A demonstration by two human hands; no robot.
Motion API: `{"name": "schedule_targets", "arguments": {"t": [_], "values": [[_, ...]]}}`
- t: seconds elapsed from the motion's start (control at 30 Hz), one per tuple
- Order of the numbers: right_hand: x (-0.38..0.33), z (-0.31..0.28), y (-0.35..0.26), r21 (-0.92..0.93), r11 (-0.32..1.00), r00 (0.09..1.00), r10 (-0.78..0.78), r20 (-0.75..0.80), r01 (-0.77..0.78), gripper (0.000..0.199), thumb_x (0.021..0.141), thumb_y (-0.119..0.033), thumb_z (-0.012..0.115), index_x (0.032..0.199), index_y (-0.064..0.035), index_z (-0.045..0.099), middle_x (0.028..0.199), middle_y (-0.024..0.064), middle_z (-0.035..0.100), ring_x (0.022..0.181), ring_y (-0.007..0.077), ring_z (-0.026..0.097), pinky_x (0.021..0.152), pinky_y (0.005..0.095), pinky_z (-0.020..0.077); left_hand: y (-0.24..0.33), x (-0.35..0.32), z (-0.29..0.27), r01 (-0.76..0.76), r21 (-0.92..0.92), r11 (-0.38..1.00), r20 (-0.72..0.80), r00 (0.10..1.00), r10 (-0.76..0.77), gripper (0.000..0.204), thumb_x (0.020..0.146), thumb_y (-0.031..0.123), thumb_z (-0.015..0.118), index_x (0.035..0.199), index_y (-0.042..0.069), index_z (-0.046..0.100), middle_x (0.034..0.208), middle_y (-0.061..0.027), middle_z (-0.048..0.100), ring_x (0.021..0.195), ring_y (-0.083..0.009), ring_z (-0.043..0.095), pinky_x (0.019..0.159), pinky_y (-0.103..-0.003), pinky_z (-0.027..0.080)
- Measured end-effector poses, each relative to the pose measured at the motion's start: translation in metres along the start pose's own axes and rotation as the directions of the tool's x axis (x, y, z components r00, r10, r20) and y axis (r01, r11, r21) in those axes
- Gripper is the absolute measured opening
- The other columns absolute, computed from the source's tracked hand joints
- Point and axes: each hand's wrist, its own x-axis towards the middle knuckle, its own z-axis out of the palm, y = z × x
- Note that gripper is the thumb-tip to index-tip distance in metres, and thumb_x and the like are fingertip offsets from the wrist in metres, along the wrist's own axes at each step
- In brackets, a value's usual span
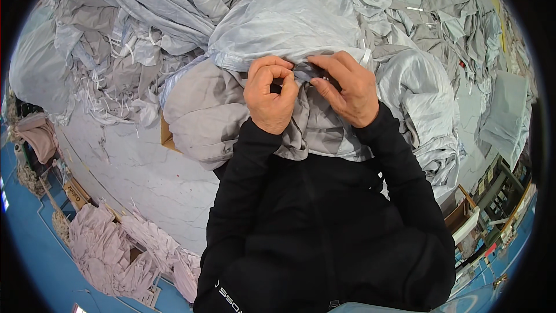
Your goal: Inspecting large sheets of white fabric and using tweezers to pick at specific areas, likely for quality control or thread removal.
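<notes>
Grip: left hand [270, 96] and right hand [346, 88] both pinched shut on bunched edge of grey garment [289, 29], lying atop table [145, 168] pile near chest. Best keep pinches close together, fabric taut between thumbs.

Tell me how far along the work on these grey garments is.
Done: cannot tell; the grey pile across the table shows no clearly finished stack. In hand: the left hand and right hand both pinch a small dark part at the edge of one pale grey garment. Left: seemingly most of the heap, plus pinkish pieces lower left.
</notes>
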Motion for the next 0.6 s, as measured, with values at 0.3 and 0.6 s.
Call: {"name": "schedule_targets", "arguments": {"t": [0.3,0.6], "values": [[0.001,0.006,0.004,-0.226,0.970,0.992,-0.109,-0.069,0.091,0.039,0.074,-0.005,0.078,0.111,-0.0090,0.069,0.085,0.0071,0.062,0.069,0.0224,0.061,0.059,0.0305,0.0482,-0.006,-0.004,0.004,-0.006,-0.070,0.998,-0.021,1.000,0.005,0.012,0.072,-0.008,0.065,0.079,0.001,0.060,0.097,-0.0121,0.063,0.083,-0.0204,0.062,0.072,-0.029,0.049],[0.014,0.008,0.006,-0.300,0.931,0.970,-0.234,-0.062,0.205,0.038,0.069,-0.008,0.080,0.106,-0.0126,0.071,0.080,0.0027,0.060,0.068,0.0196,0.061,0.057,0.0308,0.0484,-0.003,-0.006,0.004,0.041,-0.112,0.993,-0.016,0.999,-0.043,0.013,0.071,-0.008,0.065,0.079,0.001,0.060,0.098,-0.0126,0.062,0.086,-0.0210,0.062,0.074,-0.029,0.049]]}}
